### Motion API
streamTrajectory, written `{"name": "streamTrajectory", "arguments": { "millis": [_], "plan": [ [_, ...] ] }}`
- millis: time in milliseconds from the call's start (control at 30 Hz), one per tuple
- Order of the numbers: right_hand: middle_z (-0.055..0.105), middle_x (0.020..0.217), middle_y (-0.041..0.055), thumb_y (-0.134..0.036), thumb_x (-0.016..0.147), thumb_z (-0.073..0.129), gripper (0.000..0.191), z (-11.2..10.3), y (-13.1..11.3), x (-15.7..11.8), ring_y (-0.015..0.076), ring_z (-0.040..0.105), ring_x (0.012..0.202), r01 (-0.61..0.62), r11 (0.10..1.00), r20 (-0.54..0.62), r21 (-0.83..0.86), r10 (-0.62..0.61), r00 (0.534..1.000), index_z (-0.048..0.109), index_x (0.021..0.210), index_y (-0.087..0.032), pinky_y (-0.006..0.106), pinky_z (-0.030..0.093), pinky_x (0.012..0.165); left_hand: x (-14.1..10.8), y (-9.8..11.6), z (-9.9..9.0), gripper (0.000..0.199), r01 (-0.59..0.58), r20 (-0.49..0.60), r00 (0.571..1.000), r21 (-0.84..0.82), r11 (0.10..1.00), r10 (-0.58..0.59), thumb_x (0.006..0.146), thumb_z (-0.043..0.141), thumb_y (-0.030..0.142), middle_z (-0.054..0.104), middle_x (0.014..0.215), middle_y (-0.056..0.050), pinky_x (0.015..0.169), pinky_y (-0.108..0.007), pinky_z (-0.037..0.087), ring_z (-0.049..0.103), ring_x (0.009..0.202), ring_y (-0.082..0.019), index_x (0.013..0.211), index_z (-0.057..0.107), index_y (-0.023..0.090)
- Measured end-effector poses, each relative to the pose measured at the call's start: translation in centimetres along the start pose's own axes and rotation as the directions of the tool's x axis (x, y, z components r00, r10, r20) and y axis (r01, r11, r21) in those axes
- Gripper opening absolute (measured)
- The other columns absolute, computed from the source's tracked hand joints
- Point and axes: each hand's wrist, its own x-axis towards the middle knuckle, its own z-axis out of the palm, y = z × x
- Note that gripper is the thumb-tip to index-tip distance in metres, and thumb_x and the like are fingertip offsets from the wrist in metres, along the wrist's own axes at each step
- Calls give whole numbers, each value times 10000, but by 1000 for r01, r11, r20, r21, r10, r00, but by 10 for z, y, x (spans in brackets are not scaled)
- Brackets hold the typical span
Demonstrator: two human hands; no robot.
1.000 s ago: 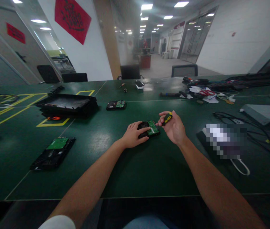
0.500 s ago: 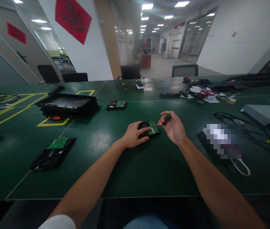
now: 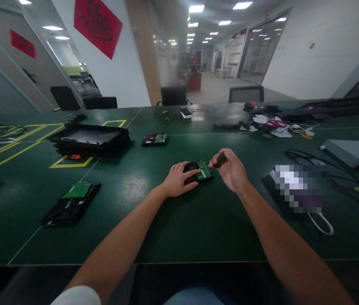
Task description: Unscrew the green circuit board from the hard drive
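Head view: on the surface, a circuit-board device is being touched by the left hand, fingers spread; just beside, a tool handle is being gripped by the fingers of the right hand.

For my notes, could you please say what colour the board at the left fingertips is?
Green; the board shows in the head view.

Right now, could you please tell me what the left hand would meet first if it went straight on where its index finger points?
Past the device it already touches, the left hand would probably meet the right hand first, the one holding the tool; depth is unclear from this one view.
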Motion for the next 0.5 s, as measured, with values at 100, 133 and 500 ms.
{"name": "streamTrajectory", "arguments": {
  "millis": [100,133,500],
  "plan": [
    [573,726,-11,-552,967,597,316,1,-2,1,176,590,709,-6,1000,16,0,6,1000,706,958,-255,352,524,777,0,0,0,569,1,-5,1000,1,1000,-1,989,620,585,368,1596,-125,1183,-603,324,388,1460,-399,1530,547,424],
    [565,726,-6,-577,973,573,361,1,-2,1,175,582,705,-9,1000,22,4,9,1000,717,958,-246,353,524,772,0,0,1,568,1,-6,1000,1,1000,-1,988,621,585,367,1597,-125,1184,-603,322,386,1461,-400,1528,551,422],
    [645,834,-7,-467,904,701,217,-1,0,0,198,635,806,8,1000,-4,-17,-8,1000,623,867,-268,362,538,808,0,0,0,572,6,2,1000,7,1000,-6,993,606,599,361,1597,-125,1183,-596,326,383,1464,-399,1534,539,429]
  ]
}}
